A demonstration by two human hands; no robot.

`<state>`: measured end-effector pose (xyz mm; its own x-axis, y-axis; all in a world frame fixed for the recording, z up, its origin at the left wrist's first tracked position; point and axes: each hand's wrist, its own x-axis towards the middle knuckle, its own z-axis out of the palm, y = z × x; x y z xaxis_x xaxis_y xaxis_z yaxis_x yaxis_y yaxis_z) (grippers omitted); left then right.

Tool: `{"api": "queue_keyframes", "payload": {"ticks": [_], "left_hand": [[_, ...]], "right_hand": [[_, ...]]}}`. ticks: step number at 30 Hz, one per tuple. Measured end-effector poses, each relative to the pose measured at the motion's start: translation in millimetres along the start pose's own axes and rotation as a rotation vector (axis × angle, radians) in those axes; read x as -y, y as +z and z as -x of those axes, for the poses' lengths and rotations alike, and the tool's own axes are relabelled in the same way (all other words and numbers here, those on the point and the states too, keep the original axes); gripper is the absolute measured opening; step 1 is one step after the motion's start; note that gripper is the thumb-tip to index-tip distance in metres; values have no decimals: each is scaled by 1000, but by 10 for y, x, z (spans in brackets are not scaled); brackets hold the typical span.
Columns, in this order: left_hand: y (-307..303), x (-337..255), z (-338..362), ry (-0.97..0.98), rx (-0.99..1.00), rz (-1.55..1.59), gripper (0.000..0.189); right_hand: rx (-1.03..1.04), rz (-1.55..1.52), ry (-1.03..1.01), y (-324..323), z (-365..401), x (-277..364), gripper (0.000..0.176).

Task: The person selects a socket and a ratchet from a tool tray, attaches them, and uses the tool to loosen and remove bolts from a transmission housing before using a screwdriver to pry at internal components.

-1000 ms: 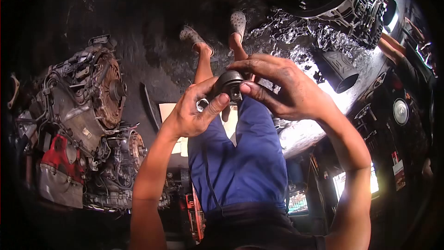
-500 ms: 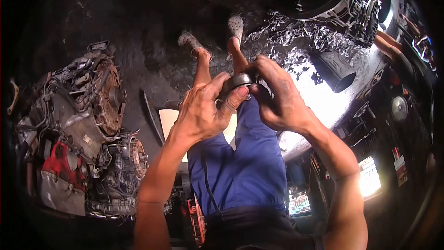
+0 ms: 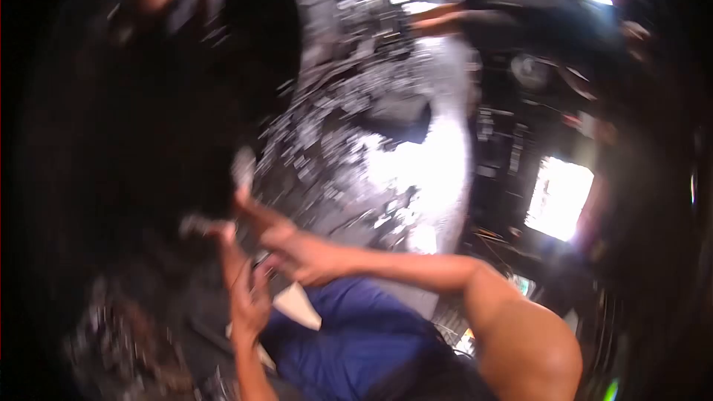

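Strong motion blur covers the view. My left hand is low at left of centre, its fingers curled upward near the other hand. My right hand reaches in from the right, its fingers close to those of the left. Whatever lies between the fingers is too smeared to make out. Below the hands are blue trousers and a pale flat piece.
A dark cylinder-like part rests on a wet, shiny surface. Another person's arm shows at the top. Blurred machinery sits at the lower left, and a bright opening at the right.
The view has swung, so the engines have slid to the lower left and the shiny surface toward the centre. Both hands appear lower and farther left, and the dark ring is no longer discernible.
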<state>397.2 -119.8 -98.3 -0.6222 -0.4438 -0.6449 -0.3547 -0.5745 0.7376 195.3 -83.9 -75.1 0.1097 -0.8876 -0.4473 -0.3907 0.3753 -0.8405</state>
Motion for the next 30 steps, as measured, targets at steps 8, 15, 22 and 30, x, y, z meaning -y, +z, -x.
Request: {"api": "queue_keyframes", "payload": {"ticks": [8, 15, 22, 30], "left_hand": [[144, 764, -573, 442, -134, -506, 52], [395, -584, -1230, 23, -168, 89, 40], [185, 302, -2336, 63, 32, 693, 38], [-433, 1009, -3229, 130, 120, 682, 48]], "right_hand": [[-3, -154, 160, -412, 48, -197, 38], [-68, 69, 425, -1077, -651, -246, 39], [-232, -144, 394, -956, -1457, -1248, 87], [-224, -710, 239, -344, -2143, -2214, 38]]}}
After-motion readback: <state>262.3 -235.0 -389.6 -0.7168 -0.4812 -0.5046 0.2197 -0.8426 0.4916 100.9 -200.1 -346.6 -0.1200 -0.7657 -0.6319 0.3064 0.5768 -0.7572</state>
